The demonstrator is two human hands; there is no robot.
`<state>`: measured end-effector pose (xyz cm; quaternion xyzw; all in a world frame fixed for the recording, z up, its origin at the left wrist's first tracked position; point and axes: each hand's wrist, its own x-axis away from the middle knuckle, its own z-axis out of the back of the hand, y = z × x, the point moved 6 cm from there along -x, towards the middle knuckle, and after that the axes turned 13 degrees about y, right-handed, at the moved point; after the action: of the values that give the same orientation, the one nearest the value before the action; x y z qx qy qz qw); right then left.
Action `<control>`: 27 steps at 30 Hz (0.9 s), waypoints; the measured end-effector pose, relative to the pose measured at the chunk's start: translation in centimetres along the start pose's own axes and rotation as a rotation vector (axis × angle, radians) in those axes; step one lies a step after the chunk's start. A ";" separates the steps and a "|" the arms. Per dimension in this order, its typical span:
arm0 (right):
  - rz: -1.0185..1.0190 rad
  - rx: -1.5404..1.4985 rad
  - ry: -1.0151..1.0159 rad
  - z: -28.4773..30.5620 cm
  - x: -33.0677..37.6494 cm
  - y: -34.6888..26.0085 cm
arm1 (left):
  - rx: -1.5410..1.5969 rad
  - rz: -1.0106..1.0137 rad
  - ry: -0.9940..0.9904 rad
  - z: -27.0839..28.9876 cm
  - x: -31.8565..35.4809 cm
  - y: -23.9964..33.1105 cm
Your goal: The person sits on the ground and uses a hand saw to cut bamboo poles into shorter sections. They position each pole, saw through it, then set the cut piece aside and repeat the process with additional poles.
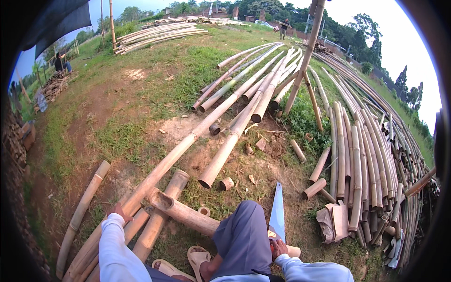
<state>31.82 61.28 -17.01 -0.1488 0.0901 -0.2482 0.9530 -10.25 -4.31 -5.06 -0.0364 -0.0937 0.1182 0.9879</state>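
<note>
My left hand (120,213) presses on a long bamboo pole (188,141) that runs from near my feet up toward the middle of the yard. In my right hand (279,246) I grip the handle of a hand saw (277,211), its blade pointing up and away from me. A short cut bamboo piece (185,212) with a notched end lies across the poles under my raised knee (244,230). My sandalled foot (197,258) rests on the ground.
Long bamboo poles (263,89) lie fanned across the grass. A big stack of poles (371,155) fills the right side. Short offcuts (314,188) and rings litter the dirt. An upright pole (307,51) leans centre right. People stand far off.
</note>
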 end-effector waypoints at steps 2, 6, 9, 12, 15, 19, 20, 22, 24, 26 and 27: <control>0.031 0.042 0.006 -1.2 2.0 0.6 | 0.056 -0.034 0.027 -0.9 -0.3 0.0; 0.047 0.021 -0.102 -1.3 0.9 0.9 | 0.163 -0.080 0.046 -1.2 -0.2 1.0; -0.164 -0.098 -0.113 -2.5 -0.5 1.9 | 0.162 -0.062 0.082 0.6 1.1 1.2; -0.497 -0.158 0.240 5.4 -2.5 -0.5 | 0.150 -0.029 0.067 1.8 1.5 1.7; -0.438 -0.514 0.601 11.8 -6.3 -2.1 | 0.171 -0.025 0.091 0.8 0.9 1.4; -0.036 -0.541 0.608 21.1 -8.6 -14.1 | 0.189 -0.015 0.125 -0.1 0.4 1.3; -0.021 -0.680 0.537 21.7 -9.0 -17.3 | 0.167 -0.020 0.119 0.6 0.8 1.1; -0.007 -1.000 0.216 20.7 -10.1 -21.7 | 0.156 -0.023 0.115 1.0 0.8 0.6; 0.044 -1.136 0.057 18.7 -10.6 -25.9 | 0.140 -0.030 0.096 1.6 1.1 1.4; 0.034 -1.221 -0.028 16.5 -10.5 -30.6 | 0.152 -0.044 0.067 1.4 0.9 1.3; 0.061 -1.241 -0.107 14.6 -10.5 -33.2 | 0.146 -0.043 0.070 1.8 1.3 0.7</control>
<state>11.54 42.33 8.63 -0.6846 0.1737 -0.1143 0.6987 -9.50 -3.18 -3.14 0.0336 -0.0511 0.1022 0.9929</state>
